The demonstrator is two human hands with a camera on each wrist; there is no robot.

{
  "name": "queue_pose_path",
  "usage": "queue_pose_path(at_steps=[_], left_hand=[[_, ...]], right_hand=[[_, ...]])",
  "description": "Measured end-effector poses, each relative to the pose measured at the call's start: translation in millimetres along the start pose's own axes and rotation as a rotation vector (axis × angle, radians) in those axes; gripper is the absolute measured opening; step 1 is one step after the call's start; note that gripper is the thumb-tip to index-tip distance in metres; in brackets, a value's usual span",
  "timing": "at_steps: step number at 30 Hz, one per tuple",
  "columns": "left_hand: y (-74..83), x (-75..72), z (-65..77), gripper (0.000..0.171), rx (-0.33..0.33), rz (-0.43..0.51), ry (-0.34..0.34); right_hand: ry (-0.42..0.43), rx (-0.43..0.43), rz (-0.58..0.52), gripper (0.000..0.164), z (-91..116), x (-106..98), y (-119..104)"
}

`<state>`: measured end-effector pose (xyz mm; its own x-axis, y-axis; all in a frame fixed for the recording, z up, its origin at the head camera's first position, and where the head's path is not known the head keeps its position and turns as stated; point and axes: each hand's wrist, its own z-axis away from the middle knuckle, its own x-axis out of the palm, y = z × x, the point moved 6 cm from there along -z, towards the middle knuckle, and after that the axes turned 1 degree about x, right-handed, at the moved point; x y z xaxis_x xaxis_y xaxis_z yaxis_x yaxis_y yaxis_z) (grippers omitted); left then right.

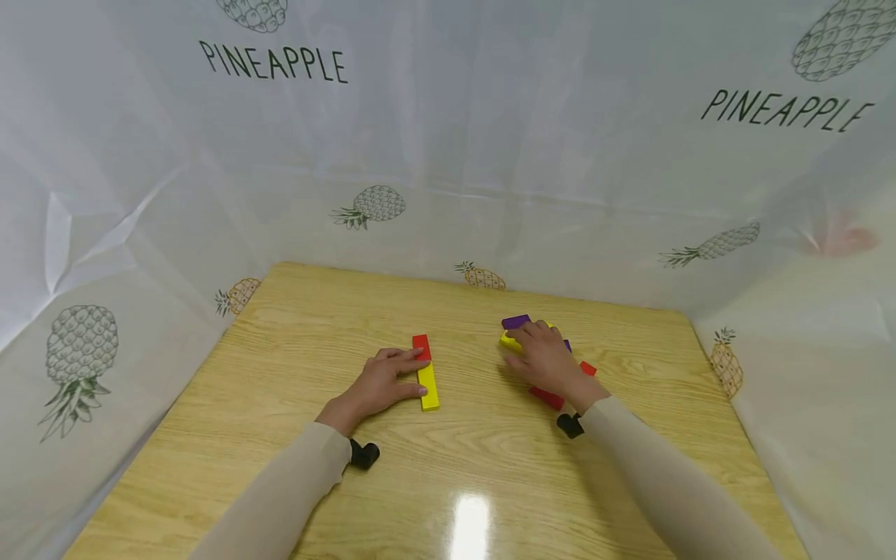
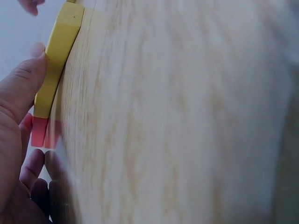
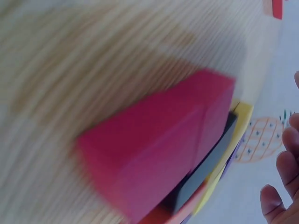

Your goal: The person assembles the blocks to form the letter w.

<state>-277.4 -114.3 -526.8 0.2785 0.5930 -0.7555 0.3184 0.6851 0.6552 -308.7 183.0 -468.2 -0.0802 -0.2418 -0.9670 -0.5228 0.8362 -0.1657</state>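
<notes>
My left hand rests at a short line of two blocks, a red block end to end with a yellow block. Its fingers reach over the red block, and its thumb touches the yellow one's side. On the right, my right hand hovers over a loose group of blocks. Under and around it show a yellow block, a purple block and a red block. In the right wrist view its loosely spread fingers stand apart from the blocks.
Another red piece and a bit of purple peek out beside the right hand. A dark block lies behind the near red one in the right wrist view. White pineapple-print sheeting surrounds the wooden table.
</notes>
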Motion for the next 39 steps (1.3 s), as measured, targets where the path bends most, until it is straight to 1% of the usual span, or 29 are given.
queue_pose_path(at_steps=[3, 8, 16, 21, 24, 28, 32, 36, 39], left_hand=[[1.1, -0.2, 0.7, 0.059, -0.007, 0.003, -0.006], [2.1, -0.6, 1.6, 0.059, -0.011, -0.002, -0.003], [2.4, 0.5, 0.2, 0.060, 0.004, -0.010, -0.001], [2.3, 0.3, 0.3, 0.060, -0.003, -0.004, -0.003], [2.4, 0.3, 0.2, 0.060, -0.004, -0.001, -0.005], [2.3, 0.4, 0.1, 0.060, -0.001, -0.002, -0.002], [1.7, 0.1, 0.5, 0.060, -0.004, -0.008, 0.000], [1.6, 0.2, 0.1, 0.060, -0.002, -0.004, -0.002], [1.9, -0.1, 0.3, 0.060, -0.001, -0.002, -0.003]], right_hand=[[0.017, 0.027, -0.004, 0.045, 11.1, -2.3, 11.6], [0.043, 0.026, 0.019, 0.043, 29.6, -6.0, 23.5], [0.057, 0.008, 0.056, 0.041, 55.7, -6.0, 30.6], [0.057, 0.012, 0.075, 0.046, 67.5, -1.8, 31.9], [0.058, 0.012, 0.087, 0.047, 73.1, 0.6, 32.1], [0.062, 0.010, 0.085, 0.043, 78.0, 2.1, 31.0], [0.054, 0.000, 0.092, 0.040, 80.3, 3.5, 28.1], [0.045, -0.016, 0.123, 0.041, 82.1, 5.2, 25.3], [0.054, -0.026, 0.135, 0.038, 82.1, 6.3, 25.0]])
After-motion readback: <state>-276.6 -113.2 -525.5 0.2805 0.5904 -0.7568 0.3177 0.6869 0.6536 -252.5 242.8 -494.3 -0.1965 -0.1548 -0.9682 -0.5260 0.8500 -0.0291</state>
